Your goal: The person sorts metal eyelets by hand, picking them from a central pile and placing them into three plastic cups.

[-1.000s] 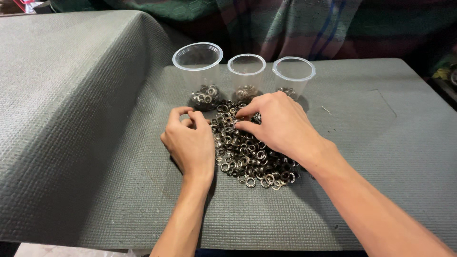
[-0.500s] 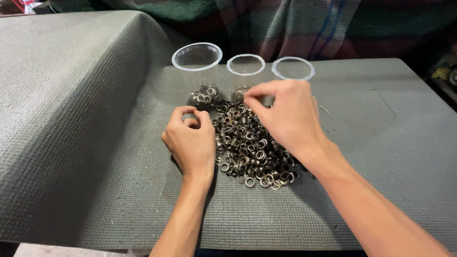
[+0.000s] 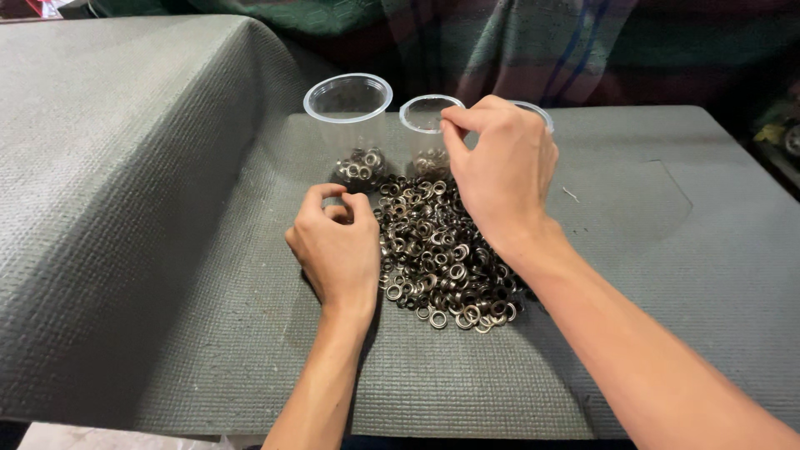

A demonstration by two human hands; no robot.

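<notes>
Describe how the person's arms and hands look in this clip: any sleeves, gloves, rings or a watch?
Both arms are bare as far as the frame shows, with no sleeves in view. The left hand and right hand are ungloved. No rings, watch, bracelet or markings are visible on fingers or wrists. The forearms are slim, and the fingernails look short and unpainted.

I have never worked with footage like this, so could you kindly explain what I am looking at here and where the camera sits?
There is no machine: a person works with bare hands, filmed by a camera on their head looking down. On a grey mat lies a pile of small metal rings. Behind it stand three clear plastic cups; the left cup and middle cup hold some rings, the third is mostly hidden. The left hand rests at the pile's edge. The right hand is raised over the middle cup, fingertips pinched; whether they hold a ring is too small to tell.
</notes>
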